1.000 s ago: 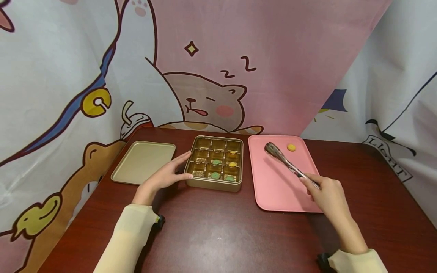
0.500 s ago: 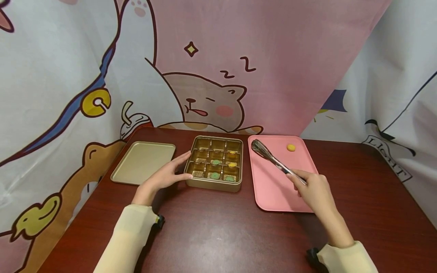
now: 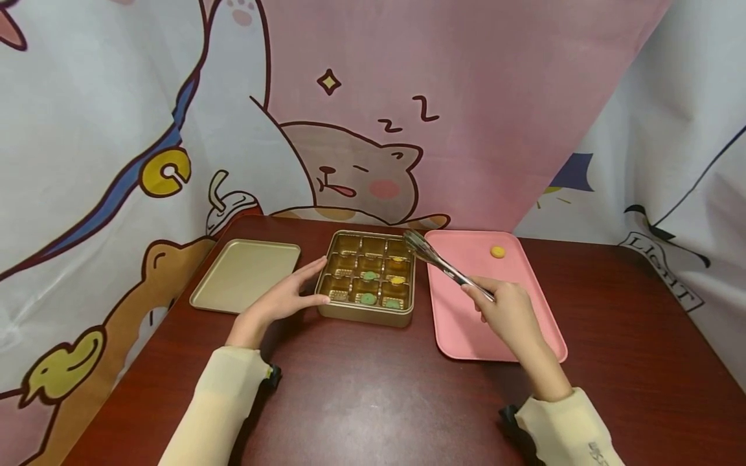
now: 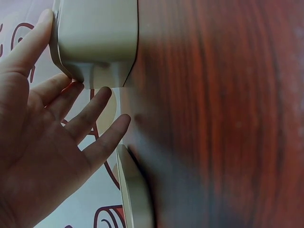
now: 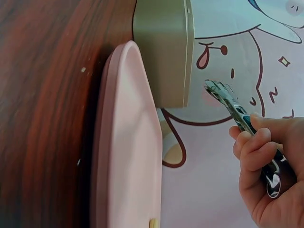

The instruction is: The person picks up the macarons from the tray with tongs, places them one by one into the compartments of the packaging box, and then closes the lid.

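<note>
A gold square tin (image 3: 365, 314) holds a divided insert, with round green pieces (image 3: 368, 299) and yellow pieces (image 3: 397, 280) in some compartments. My left hand (image 3: 283, 299) rests against the tin's left side, thumb at the front corner and fingers fairly straight; the left wrist view shows its fingertips (image 4: 71, 80) along the tin's rim. My right hand (image 3: 506, 310) grips metal tongs (image 3: 445, 264) by the handles, and their heads overlap the tin's back right corner. In the right wrist view the tongs (image 5: 242, 118) point up past the tin; I cannot tell whether they pinch anything.
To the right of the tin lies a pink tray (image 3: 466, 333), bearing one round yellow piece (image 3: 498, 252) near its back. A flat gold lid (image 3: 247, 275) lies at the left. Behind the dark wooden table (image 3: 361, 401) hangs a printed cloth (image 3: 495, 116).
My right hand has carried the tongs leftward, from over the pink tray to the tin's back right corner. The left hand has stayed at the tin.
</note>
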The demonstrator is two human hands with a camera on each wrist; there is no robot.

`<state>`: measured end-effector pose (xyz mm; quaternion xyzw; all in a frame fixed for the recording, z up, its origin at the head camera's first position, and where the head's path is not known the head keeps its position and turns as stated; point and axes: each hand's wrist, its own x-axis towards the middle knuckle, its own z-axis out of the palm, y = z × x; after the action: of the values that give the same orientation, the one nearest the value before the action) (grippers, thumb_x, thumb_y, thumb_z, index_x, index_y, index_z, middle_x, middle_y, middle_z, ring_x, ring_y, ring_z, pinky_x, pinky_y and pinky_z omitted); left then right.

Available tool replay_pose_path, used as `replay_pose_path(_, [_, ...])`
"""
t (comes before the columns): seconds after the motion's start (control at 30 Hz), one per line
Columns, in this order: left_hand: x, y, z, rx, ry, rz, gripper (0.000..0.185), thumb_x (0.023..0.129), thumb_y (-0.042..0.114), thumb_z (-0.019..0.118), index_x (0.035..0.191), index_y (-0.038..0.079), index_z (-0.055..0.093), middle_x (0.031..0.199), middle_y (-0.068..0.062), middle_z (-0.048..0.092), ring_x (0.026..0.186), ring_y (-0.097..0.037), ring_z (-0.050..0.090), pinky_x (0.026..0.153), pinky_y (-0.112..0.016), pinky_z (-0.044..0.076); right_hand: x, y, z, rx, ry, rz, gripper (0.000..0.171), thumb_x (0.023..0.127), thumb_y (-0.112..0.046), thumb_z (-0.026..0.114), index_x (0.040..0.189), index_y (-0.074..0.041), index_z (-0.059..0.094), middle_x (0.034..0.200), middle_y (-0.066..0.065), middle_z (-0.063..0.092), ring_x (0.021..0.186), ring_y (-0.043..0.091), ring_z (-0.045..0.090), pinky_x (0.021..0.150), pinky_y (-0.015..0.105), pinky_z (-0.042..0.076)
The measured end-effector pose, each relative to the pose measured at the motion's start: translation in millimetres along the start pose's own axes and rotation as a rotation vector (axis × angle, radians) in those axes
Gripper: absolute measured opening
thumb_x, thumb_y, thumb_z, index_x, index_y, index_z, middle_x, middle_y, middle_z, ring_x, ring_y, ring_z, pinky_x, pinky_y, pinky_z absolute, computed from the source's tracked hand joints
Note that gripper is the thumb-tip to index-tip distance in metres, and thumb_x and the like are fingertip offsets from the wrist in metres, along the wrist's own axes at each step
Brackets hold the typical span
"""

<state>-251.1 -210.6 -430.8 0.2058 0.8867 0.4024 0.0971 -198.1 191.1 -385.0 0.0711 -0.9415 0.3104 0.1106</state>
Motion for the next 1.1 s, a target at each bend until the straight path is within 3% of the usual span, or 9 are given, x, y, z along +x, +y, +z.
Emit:
replay_pose_path(0.4, [2.2,2.1,-2.2,0.022,-0.003,0.005,0.087,0.091,0.029,0.073,0.159,0.009,0.024,0.168,-0.011,0.018,0.154,-0.033,0.017,0.121,-0.058,0.022,16.1,-15.4,19.4,0.035,-0.007,-0.059,0.025,0.096,-0.024,0.067,0.113,-0.008,0.076,0.054,0.002,0.061,0.045,0.006,0.051,0.047,0.024,0.038])
replay_pose_path(0.63, [0.1,2.7,-1.9,0.021,0.0,-0.004,0.086,0.091,0.026,0.073,0.159,0.008,0.023,0.168,-0.013,0.018,0.154,-0.035,0.018,0.12,-0.058,0.024,22.6,-19.4,28.9,0.045,-0.047,-0.049,0.026,0.097,-0.023,0.066,0.115,-0.006,0.076,0.06,0.008,0.068,0.048,0.007,0.055,0.045,0.025,0.04])
replay_pose_path(0.87, [-0.6,2.0,-1.3,0.025,0.007,0.018,0.085,0.092,0.025,0.072,0.159,0.006,0.023,0.167,-0.016,0.018,0.153,-0.038,0.02,0.117,-0.059,0.03,26.4,-20.1,35.2,0.033,-0.059,-0.069,0.026,0.097,-0.025,0.066,0.115,-0.009,0.076,0.062,0.007,0.07,0.047,0.005,0.056,0.05,0.027,0.043])
replay_pose_path(1.1, [-0.3,0.6,-1.2,0.019,0.005,0.008,0.087,0.091,0.028,0.073,0.159,0.009,0.024,0.167,-0.014,0.018,0.153,-0.035,0.02,0.118,-0.057,0.03,27.7,-19.4,39.2,0.025,-0.056,-0.086,0.025,0.096,-0.025,0.067,0.111,-0.008,0.077,0.06,0.004,0.068,0.049,0.005,0.056,0.052,0.026,0.042])
